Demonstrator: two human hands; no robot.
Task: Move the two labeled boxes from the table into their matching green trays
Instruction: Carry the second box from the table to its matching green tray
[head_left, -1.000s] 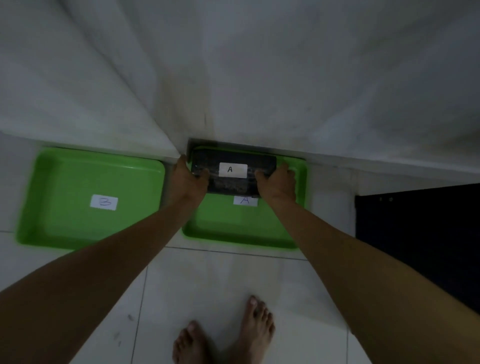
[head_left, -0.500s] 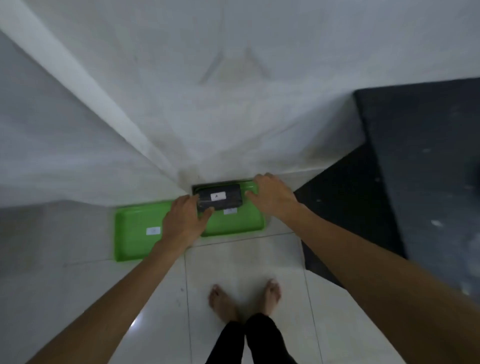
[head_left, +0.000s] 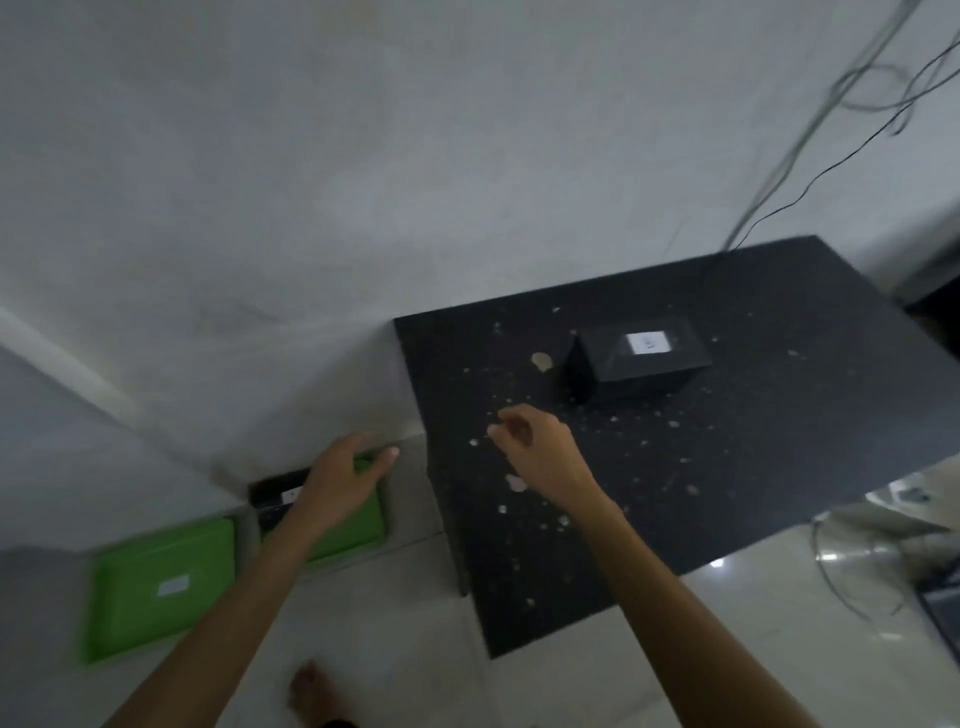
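Two green trays lie on the floor by the wall. The left tray (head_left: 130, 608) holds only a white label. In the right tray (head_left: 363, 525) rests a black box (head_left: 272, 493) with a white label, partly hidden by my arm. My left hand (head_left: 343, 478) hovers over that tray with its fingers spread, holding nothing. A second black box (head_left: 636, 358) with a white label stands on the black speckled table (head_left: 701, 467). My right hand (head_left: 535, 441) is above the table's near left part, short of that box, fingers loosely curled and empty.
A white wall rises behind the trays and table. Cables (head_left: 831, 130) hang down the wall at the upper right. More wires and a dark object (head_left: 935, 608) lie on the pale tiled floor right of the table. My bare foot (head_left: 311, 691) shows at the bottom.
Both hands have let go of the box labeled A, which now lies in the right tray. The view has swung right and up, and my right hand has moved over the table.
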